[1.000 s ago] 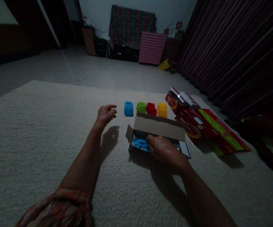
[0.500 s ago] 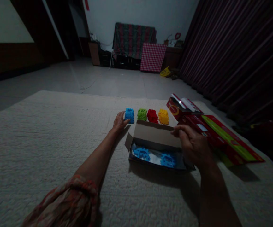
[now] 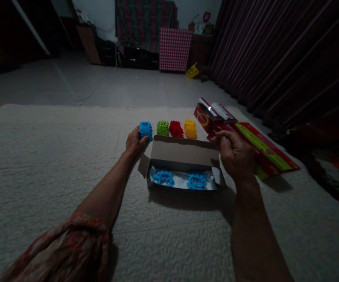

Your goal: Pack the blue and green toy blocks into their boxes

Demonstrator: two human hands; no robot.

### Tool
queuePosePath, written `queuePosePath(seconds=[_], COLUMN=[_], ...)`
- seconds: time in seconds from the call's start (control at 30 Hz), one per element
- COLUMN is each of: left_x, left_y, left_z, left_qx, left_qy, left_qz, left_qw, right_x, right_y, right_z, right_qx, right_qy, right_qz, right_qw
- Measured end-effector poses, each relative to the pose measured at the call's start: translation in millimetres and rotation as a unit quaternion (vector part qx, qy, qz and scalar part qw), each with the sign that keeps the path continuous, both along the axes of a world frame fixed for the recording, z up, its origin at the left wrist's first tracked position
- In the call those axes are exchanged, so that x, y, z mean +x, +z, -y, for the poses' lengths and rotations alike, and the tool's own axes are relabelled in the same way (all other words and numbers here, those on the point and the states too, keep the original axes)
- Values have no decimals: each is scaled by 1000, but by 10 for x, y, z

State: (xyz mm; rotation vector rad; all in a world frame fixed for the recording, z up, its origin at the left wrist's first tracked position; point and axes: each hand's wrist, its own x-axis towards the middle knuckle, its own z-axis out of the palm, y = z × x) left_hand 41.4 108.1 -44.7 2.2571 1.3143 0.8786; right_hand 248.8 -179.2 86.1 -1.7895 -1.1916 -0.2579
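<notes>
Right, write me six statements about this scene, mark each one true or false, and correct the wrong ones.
1. The left hand is at the blue toothed stack. True.
2. The open cardboard box shows two red pieces inside. False; the two blue toothed pieces show there.
3. The green toothed stack stands between the blue and red toothed stacks. True.
4. The yellow toothed stack is at the row's left end. False; it is at the right end.
5. The right hand is down inside the box. False; it is outside, by the box's right end.
6. A red-and-white checked cloth hangs across the room. True.
</notes>
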Motion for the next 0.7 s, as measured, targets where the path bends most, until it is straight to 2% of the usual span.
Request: queuePosePath(seconds=[0.23, 0.53, 0.7], left_x=[-13, -70, -106], left_y=[67, 86, 133], left_z=[51, 81, 93], left_qx=[-22, -4, -22], left_qy=[24, 4, -2], left_qz=[36, 14, 60], left_qw=[999, 1000, 998], right_x=[-23, -21, -12], right_y=[45, 65, 60], right_z=[6, 19, 17], right_qx=[-13, -26, -46], right_qy=[25, 35, 32], right_qz=[2, -3, 8], right_qw=[1000, 999, 998])
